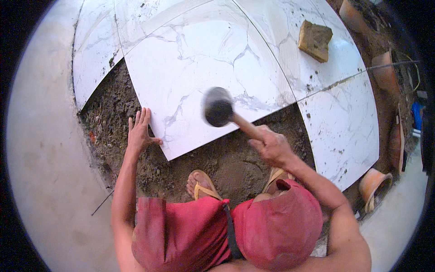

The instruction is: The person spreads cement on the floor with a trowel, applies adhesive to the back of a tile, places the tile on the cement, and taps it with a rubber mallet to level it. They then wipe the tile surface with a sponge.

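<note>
My right hand (270, 146) is wrapped round the wooden handle of a rubber mallet (218, 111). The mallet's black head is over the near part of a large white marble-patterned floor tile (199, 63) and looks slightly blurred; whether it touches the tile I cannot tell. My left hand (141, 130) has its fingers spread at the tile's near left corner, the thumb along the edge. Dark loose soil (217, 167) shows under and around that corner. My palm hides part of the edge.
Other white tiles (340, 127) adjoin on the right, left and far side. A yellowish sponge-like block (315, 41) rests on the far right tile. Clay pots (375, 185) stand along the right. Pale smooth floor (50, 158) lies on the left. My sandalled foot (201, 185) is on the soil.
</note>
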`<state>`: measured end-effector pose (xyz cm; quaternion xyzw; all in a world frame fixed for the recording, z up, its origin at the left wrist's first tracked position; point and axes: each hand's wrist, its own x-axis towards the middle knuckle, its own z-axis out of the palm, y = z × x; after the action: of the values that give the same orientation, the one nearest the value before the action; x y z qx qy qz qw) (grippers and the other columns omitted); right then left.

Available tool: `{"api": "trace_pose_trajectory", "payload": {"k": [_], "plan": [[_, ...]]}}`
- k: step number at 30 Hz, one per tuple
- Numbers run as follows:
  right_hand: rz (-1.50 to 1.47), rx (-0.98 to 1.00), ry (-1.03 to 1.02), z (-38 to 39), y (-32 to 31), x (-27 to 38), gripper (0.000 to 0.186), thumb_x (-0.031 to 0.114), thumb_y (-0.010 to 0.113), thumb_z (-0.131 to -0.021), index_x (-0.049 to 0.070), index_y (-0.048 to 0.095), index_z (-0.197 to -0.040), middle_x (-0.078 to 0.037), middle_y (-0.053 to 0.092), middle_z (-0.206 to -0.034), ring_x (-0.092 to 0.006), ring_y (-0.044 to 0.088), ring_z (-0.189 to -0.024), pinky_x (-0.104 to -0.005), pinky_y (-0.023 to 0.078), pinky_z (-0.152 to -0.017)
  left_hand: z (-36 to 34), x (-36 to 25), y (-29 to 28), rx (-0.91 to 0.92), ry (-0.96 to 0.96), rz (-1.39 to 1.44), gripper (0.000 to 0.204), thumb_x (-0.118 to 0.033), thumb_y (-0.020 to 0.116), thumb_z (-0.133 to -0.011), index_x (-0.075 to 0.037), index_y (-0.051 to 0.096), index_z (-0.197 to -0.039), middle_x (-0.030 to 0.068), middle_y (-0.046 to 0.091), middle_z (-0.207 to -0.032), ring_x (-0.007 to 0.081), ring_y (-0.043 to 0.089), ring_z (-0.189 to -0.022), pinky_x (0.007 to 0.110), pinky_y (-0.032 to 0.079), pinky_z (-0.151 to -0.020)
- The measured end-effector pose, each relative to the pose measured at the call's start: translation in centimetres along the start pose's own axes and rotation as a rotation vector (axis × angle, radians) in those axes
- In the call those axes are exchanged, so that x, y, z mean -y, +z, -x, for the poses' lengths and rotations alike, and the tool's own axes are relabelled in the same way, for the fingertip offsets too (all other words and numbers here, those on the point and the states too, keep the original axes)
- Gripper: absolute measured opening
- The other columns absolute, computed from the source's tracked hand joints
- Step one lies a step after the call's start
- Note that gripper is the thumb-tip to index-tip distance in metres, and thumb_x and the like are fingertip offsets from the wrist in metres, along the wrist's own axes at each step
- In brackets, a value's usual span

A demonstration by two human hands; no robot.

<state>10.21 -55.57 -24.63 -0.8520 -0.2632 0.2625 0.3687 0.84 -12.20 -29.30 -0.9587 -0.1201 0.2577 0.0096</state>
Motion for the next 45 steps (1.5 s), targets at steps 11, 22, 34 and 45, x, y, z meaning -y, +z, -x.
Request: {"api": "trace_pose_trajectory", "payload": {"k": [11,22,34,45], "plan": [[0.049,0.348,0.004,-6.3,5.4,4.7,0.034,0.031,0.054,-0.093,0.006,0.049,-0.116,-0.024,0.060,-0.085,-0.0451,0.060,-0.083,-0.0495,0.047,-0.070,-0.4,3.1,2.1,-0.143,0.159,0.037,0.129,-0.043,0.087,-0.042,-0.013,0.022,-0.150,0.0073,0.022,-0.156,0.0295,0.016,-0.144,0.055,0.008,-0.116],[-0.039,0.387,-0.270,-7.4,7.2,8.0,0.031,0.034,0.052,-0.093,0.010,0.049,-0.111,-0.022,0.063,-0.083,-0.0444,0.062,-0.079,-0.0512,0.049,-0.066,-1.5,4.7,4.8,-0.173,0.160,-0.035,0.068,-0.035,0.045,-0.090,-0.023,0.019,-0.152,0.0023,0.017,-0.158,0.0359,0.014,-0.144,0.060,0.004,-0.113],[0.137,0.426,-0.032,-8.4,6.7,6.9,0.038,0.041,0.048,-0.095,0.006,0.052,-0.110,-0.022,0.063,-0.086,-0.0442,0.062,-0.078,-0.0531,0.049,-0.069,-1.0,3.8,3.9,-0.163,0.122,0.021,0.131,-0.057,0.088,-0.041,-0.015,0.025,-0.149,0.0068,0.024,-0.155,0.0326,0.017,-0.143,0.055,0.008,-0.116],[-0.398,0.028,-0.385,-13.2,8.1,10.1,0.032,0.033,0.046,-0.098,0.002,0.050,-0.106,-0.011,0.052,-0.064,-0.0273,0.054,-0.057,-0.0378,0.043,-0.053,-0.2,1.8,-0.4,-0.062,0.051,0.047,0.146,-0.053,0.090,-0.034,-0.007,0.015,-0.150,0.0132,0.019,-0.156,0.0294,0.014,-0.145,0.056,0.005,-0.116]]}}
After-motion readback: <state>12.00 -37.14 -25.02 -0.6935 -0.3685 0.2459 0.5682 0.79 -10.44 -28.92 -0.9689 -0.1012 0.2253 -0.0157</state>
